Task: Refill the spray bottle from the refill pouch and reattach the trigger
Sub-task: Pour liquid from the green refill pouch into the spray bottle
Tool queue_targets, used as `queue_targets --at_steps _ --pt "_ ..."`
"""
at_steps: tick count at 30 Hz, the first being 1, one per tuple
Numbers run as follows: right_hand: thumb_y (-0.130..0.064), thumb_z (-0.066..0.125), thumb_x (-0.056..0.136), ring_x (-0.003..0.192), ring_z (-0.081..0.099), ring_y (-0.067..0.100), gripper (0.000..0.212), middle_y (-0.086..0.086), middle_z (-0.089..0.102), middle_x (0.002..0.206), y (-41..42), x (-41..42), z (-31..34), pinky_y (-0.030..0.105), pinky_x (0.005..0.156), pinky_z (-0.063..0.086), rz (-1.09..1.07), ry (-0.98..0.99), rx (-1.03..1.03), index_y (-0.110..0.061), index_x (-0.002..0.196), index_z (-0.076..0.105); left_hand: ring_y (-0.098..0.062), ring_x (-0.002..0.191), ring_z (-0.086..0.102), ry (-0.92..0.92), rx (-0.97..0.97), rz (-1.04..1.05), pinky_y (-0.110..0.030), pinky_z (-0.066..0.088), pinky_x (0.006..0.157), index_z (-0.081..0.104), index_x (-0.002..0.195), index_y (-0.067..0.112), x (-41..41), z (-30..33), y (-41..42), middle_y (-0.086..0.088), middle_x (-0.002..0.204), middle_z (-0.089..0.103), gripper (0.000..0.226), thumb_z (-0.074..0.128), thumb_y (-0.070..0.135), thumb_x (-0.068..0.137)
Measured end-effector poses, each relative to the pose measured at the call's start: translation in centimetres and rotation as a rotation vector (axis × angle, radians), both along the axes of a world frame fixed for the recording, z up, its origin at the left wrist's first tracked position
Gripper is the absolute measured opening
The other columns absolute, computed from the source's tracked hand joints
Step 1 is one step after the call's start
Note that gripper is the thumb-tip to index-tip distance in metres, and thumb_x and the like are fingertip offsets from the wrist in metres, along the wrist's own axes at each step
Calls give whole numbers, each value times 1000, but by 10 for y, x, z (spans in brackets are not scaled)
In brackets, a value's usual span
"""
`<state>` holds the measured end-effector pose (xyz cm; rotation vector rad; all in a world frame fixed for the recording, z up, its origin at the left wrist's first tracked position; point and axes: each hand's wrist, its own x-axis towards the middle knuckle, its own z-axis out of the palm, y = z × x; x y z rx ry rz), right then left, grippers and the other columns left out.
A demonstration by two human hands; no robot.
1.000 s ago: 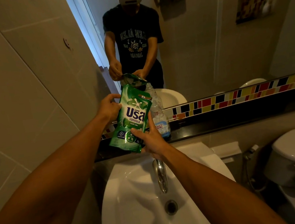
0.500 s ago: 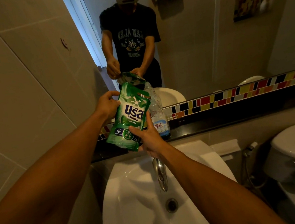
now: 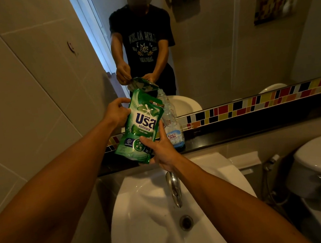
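Left hand (image 3: 117,114) pinched the upper left edge of the green refill pouch (image 3: 141,126); right hand (image 3: 160,149) cupped its bottom corner, thumb across the front. Pouch was tilted, top corner leaning over the neck of the clear spray bottle (image 3: 171,124). The bottle stood on the dark ledge (image 3: 237,132) under the mirror, behind the sink (image 3: 146,214), with no trigger on and none in view.

Step looked like pouring, or just lining up for it; couldn't see any stream, and the spout itself was hidden.

Bottle held a little bluish liquid at the base and was otherwise near empty. Pouch looked fairly full.

Next move needs the spout kept over that narrow neck, with a slow tilt, or it spills onto the ledge.
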<state>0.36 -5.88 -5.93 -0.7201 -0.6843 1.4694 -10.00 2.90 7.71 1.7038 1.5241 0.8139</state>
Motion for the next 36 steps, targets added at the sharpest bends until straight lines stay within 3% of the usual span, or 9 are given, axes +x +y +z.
queue_targets --at_steps 7,12,16,24,29,33,36 --pt "-4 77 91 125 66 38 90 3 66 141 0 -1 1 75 81 56 12 -18 -10 -51 154 32 -18 68 59 11 4 -5 -29 50 55 51 135 9 -3 2 0 -14 93 61 42 53 -4 96" --pt "-2 76 91 124 67 37 90 5 67 140 0 -2 3 74 84 56 5 -1 -1 -48 155 32 -16 67 59 26 6 -10 -21 51 44 52 134 10 -2 4 -1 -15 99 62 41 54 -2 95" --pt "-3 77 90 123 68 37 90 5 67 140 0 -3 4 73 83 57 10 3 -6 -50 153 34 -17 68 59 28 7 -18 -29 50 56 51 135 9 -2 5 0 -17 99 61 41 54 -3 95" --pt "-4 75 92 120 69 39 86 4 69 138 -2 -3 7 76 79 55 14 6 -23 -49 153 34 -17 69 60 45 16 -22 -29 51 56 51 135 9 -2 9 -1 -19 105 63 42 54 -3 95" --pt "-6 76 92 120 68 40 86 4 67 139 -4 -4 9 79 78 53 27 -5 -40 -51 152 33 -18 69 59 11 10 -14 -31 53 61 52 134 8 -2 11 -1 -9 86 61 42 54 -5 94" --pt "-6 76 92 122 67 41 86 3 67 140 -4 -4 11 80 78 53 30 -2 -37 -52 151 33 -20 73 61 23 10 -21 -34 54 67 52 135 8 -3 12 -1 -14 96 63 43 55 -4 94" --pt "-7 76 93 123 66 41 87 2 66 141 -5 -4 12 79 76 54 36 -6 -49 -53 152 32 -17 70 60 19 12 -23 -29 53 62 52 135 7 -2 13 -2 -14 95 63 42 55 -5 94"
